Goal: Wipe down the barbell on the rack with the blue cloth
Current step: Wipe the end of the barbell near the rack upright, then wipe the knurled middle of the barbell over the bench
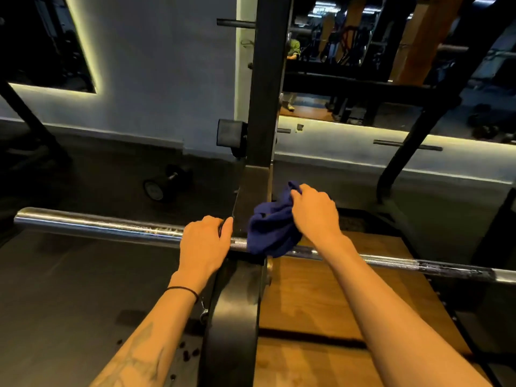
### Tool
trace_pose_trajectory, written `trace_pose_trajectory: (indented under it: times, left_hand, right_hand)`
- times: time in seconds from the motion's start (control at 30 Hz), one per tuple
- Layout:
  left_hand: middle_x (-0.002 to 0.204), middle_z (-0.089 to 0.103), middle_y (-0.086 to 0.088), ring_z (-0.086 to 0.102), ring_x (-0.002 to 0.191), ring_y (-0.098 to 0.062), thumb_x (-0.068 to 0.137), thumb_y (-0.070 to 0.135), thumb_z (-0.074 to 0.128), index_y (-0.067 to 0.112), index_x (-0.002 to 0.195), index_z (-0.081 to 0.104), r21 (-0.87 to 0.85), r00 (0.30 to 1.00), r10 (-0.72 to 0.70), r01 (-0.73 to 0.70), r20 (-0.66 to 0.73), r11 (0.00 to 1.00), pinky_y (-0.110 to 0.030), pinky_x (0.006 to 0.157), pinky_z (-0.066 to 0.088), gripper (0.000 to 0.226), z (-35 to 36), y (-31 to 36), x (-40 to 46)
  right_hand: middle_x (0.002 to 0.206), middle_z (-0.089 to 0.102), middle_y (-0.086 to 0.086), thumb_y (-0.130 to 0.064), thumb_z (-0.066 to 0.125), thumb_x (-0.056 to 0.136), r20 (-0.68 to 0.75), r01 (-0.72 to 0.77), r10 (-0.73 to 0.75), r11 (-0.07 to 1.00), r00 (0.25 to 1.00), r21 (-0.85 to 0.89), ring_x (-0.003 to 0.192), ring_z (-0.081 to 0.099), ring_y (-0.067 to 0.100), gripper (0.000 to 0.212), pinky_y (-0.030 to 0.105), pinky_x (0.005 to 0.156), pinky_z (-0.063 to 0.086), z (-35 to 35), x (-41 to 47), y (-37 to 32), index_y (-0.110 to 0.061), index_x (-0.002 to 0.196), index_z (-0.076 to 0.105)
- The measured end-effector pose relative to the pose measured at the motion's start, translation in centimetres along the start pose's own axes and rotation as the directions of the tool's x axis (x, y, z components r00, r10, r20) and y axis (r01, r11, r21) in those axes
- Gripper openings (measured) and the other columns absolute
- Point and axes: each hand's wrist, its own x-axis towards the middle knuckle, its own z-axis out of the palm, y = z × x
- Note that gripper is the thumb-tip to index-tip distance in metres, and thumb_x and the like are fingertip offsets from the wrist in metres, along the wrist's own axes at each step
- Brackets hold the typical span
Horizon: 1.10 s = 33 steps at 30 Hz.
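Right hand [314,210] bunches the blue cloth [272,233], which drapes over the barbell [97,226] just below its knuckles, beside the rack upright [264,107]. Left hand [205,241] curls over the bar beside it; I judge this steadies the bar against rolling.

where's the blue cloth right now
In the head view, the blue cloth is bunched in the right hand, draped on the barbell just right of the rack upright.
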Motion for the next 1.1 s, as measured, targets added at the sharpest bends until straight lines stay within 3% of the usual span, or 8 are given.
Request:
trace_pose_trajectory:
  times: [0.2, 0.3, 0.43, 0.63, 0.73, 0.9, 1.0, 1.1]
  left_hand:
    - [0.084, 0.065, -0.01, 0.059, 0.071, -0.029, 0.096, 0.035, 0.06, 0.01, 0.093, 0.071, 0.316, 0.997, 0.08, -0.069, -0.021, 0.946, -0.043, 0.071, 0.048, 0.028, 1.4, 0.7, -0.4]
    - [0.087, 0.067, -0.01, 0.062, 0.085, -0.032, 0.093, 0.033, 0.062, 0.01, 0.092, 0.071, 0.437, 0.997, 0.083, -0.073, -0.003, 0.896, -0.049, 0.091, 0.047, 0.025, 1.9, 0.8, -0.5]
    - [0.096, 0.068, -0.005, 0.062, 0.099, -0.026, 0.098, 0.029, 0.051, 0.016, 0.095, 0.07, 0.47, 0.959, 0.235, -0.283, 0.158, 0.836, -0.047, 0.112, 0.036, 0.023, 2.2, 3.1, 0.8]
    - [0.097, 0.067, -0.003, 0.066, 0.089, -0.025, 0.104, 0.028, 0.041, 0.018, 0.103, 0.058, 0.322, 0.939, 0.174, -0.27, 0.297, 0.908, -0.037, 0.088, 0.05, 0.02, 4.6, 6.5, 0.7]
    - [0.088, 0.068, 0.0, 0.066, 0.077, -0.02, 0.104, 0.034, 0.04, 0.02, 0.1, 0.055, 0.393, 0.947, 0.176, -0.275, 0.27, 0.878, -0.035, 0.079, 0.053, 0.021, 5.4, 6.4, 0.8]
    - [0.089, 0.061, 0.004, 0.063, 0.077, -0.015, 0.096, 0.036, 0.055, 0.024, 0.095, 0.056, 0.374, 0.925, 0.238, -0.342, 0.297, 0.862, -0.03, 0.072, 0.051, 0.012, 5.7, 6.4, 0.7]
    - [0.067, 0.06, 0.002, 0.062, 0.058, -0.017, 0.072, 0.022, 0.081, 0.021, 0.073, 0.059, 0.32, 0.92, 0.301, -0.372, 0.251, 0.871, -0.034, 0.059, 0.054, 0.022, 5.9, 5.7, -0.2]
    - [0.071, 0.063, 0.003, 0.063, 0.058, -0.015, 0.068, 0.024, 0.088, 0.021, 0.081, 0.062, 0.242, 0.919, 0.329, -0.377, 0.216, 0.894, -0.031, 0.058, 0.055, 0.03, 5.8, 4.4, -0.6]
  right_hand:
    - [0.12, 0.064, 0.009, -0.04, 0.036, 0.107, 0.139, 0.192, -0.201, 0.979, 0.97, 0.074, 0.11, 0.059, 0.032, 0.034, 0.04, 0.085, 0.044, 4.7, -3.8, 2.1, -0.02, 0.122, 0.059]
    - [0.113, 0.062, 0.002, -0.04, 0.038, 0.106, 0.113, 0.271, -0.268, 0.963, 0.957, -0.007, 0.099, 0.059, 0.023, 0.032, 0.037, 0.081, 0.049, 6.8, -4.7, 3.3, -0.024, 0.125, 0.058]
    - [0.111, 0.06, -0.001, -0.039, 0.038, 0.106, 0.055, 0.284, -0.278, 0.943, 0.959, -0.172, 0.096, 0.057, 0.019, 0.028, 0.033, 0.079, 0.048, 5.9, -4.8, 5.7, -0.025, 0.122, 0.056]
    - [0.094, 0.063, 0.003, -0.031, 0.054, 0.099, -0.129, 0.111, -0.157, 0.945, 0.979, -0.309, 0.084, 0.061, 0.028, 0.02, 0.04, 0.074, 0.047, 2.4, -4.2, 15.1, -0.018, 0.108, 0.067]
    - [0.083, 0.066, 0.001, -0.03, 0.046, 0.097, -0.175, 0.035, -0.113, 0.917, 0.978, -0.397, 0.082, 0.065, 0.028, 0.026, 0.048, 0.097, 0.046, 2.1, -3.7, 15.7, -0.022, 0.095, 0.07]
    - [0.093, 0.066, 0.0, -0.035, 0.049, 0.098, -0.051, 0.198, -0.227, 0.922, 0.973, -0.332, 0.096, 0.06, 0.023, 0.023, 0.044, 0.095, 0.044, 4.7, -3.5, 8.5, -0.022, 0.094, 0.066]
    - [0.092, 0.063, -0.002, -0.036, 0.054, 0.097, 0.001, 0.293, -0.305, 0.913, 0.952, -0.283, 0.092, 0.059, 0.021, 0.015, 0.041, 0.087, 0.046, 7.1, -3.9, 2.8, -0.024, 0.091, 0.061]
    - [0.091, 0.061, -0.004, -0.039, 0.044, 0.102, 0.0, 0.3, -0.305, 0.936, 0.952, -0.184, 0.087, 0.06, 0.02, 0.022, 0.037, 0.078, 0.048, 7.0, -4.1, 2.9, -0.026, 0.094, 0.06]
